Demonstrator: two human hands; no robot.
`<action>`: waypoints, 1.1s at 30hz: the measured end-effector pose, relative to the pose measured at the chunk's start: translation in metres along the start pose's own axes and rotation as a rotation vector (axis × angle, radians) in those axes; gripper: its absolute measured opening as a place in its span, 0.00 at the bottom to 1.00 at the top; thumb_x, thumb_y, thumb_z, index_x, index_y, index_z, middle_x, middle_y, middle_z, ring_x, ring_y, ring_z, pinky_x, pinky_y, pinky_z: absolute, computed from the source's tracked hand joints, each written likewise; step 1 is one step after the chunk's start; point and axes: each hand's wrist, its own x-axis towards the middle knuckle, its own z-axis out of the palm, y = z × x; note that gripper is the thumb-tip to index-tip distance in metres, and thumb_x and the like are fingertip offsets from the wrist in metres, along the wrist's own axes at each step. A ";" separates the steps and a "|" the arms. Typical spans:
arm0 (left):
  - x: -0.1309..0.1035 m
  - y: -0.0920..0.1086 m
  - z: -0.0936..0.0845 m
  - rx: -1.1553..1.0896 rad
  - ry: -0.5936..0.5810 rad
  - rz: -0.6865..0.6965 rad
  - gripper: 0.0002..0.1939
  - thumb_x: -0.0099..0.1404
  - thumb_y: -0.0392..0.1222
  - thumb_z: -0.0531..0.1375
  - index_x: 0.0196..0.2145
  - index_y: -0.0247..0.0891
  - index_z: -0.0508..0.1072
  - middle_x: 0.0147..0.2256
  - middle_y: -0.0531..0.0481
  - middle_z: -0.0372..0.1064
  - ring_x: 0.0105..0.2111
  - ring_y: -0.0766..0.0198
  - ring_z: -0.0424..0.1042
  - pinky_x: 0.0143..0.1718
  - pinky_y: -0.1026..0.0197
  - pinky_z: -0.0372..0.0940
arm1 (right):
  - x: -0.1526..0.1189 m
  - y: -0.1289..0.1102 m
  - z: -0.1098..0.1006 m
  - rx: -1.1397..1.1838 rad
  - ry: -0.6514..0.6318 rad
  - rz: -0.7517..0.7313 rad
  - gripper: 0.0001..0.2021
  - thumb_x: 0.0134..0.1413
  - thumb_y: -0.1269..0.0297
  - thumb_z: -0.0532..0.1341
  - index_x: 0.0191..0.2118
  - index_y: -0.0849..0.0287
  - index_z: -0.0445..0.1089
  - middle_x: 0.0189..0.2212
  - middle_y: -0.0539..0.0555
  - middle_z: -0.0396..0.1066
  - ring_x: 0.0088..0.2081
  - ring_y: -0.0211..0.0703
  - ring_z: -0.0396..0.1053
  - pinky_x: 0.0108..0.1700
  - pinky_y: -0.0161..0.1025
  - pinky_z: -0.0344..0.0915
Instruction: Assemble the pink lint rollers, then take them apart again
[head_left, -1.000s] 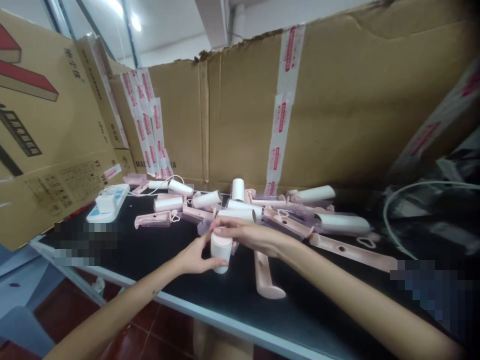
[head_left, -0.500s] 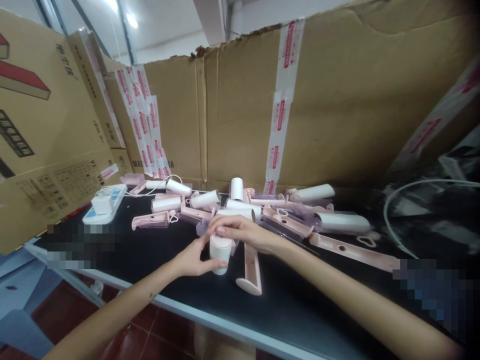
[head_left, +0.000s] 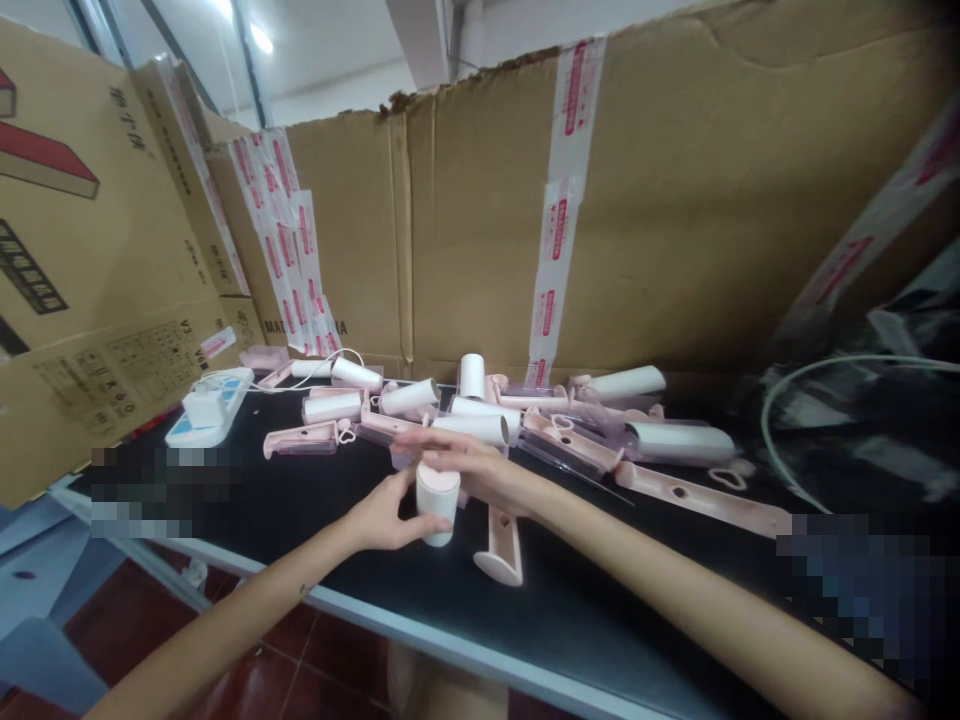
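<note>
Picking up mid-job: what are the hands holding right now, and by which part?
Left hand grips the white roll around its side; right hand rests over its top end.

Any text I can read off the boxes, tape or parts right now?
"MAD" and a trailing "A": printed low on the rear cardboard box, the middle hidden by tape strips.
Red print on the tape strips: too blurred.
Dark characters and table on the left cardboard box: too blurred.
White roller: none.
</note>
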 end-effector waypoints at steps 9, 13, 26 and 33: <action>-0.003 -0.002 0.000 0.063 0.018 0.010 0.32 0.55 0.49 0.63 0.54 0.33 0.60 0.53 0.39 0.64 0.52 0.48 0.64 0.54 0.50 0.58 | -0.005 -0.011 0.005 -0.026 -0.020 0.207 0.17 0.55 0.57 0.58 0.48 0.59 0.71 0.51 0.57 0.68 0.53 0.48 0.63 0.56 0.45 0.55; -0.002 -0.002 0.001 0.052 0.014 0.014 0.31 0.55 0.48 0.63 0.53 0.32 0.61 0.52 0.39 0.65 0.51 0.49 0.65 0.54 0.50 0.58 | -0.005 -0.012 0.009 -0.087 0.021 0.195 0.16 0.54 0.58 0.58 0.47 0.57 0.71 0.49 0.56 0.69 0.51 0.48 0.65 0.54 0.46 0.58; 0.000 0.008 -0.003 0.068 -0.012 0.024 0.29 0.55 0.47 0.62 0.52 0.33 0.61 0.49 0.40 0.67 0.47 0.50 0.68 0.51 0.51 0.61 | -0.010 -0.027 0.004 -0.669 0.042 -0.036 0.15 0.58 0.55 0.55 0.44 0.56 0.72 0.39 0.53 0.72 0.46 0.47 0.67 0.49 0.44 0.63; -0.001 0.004 -0.002 0.081 -0.016 0.005 0.27 0.55 0.48 0.62 0.49 0.31 0.63 0.45 0.40 0.70 0.45 0.51 0.70 0.48 0.53 0.63 | -0.013 -0.033 0.020 -0.760 0.065 0.088 0.15 0.61 0.58 0.50 0.47 0.56 0.69 0.40 0.53 0.69 0.43 0.43 0.67 0.43 0.40 0.65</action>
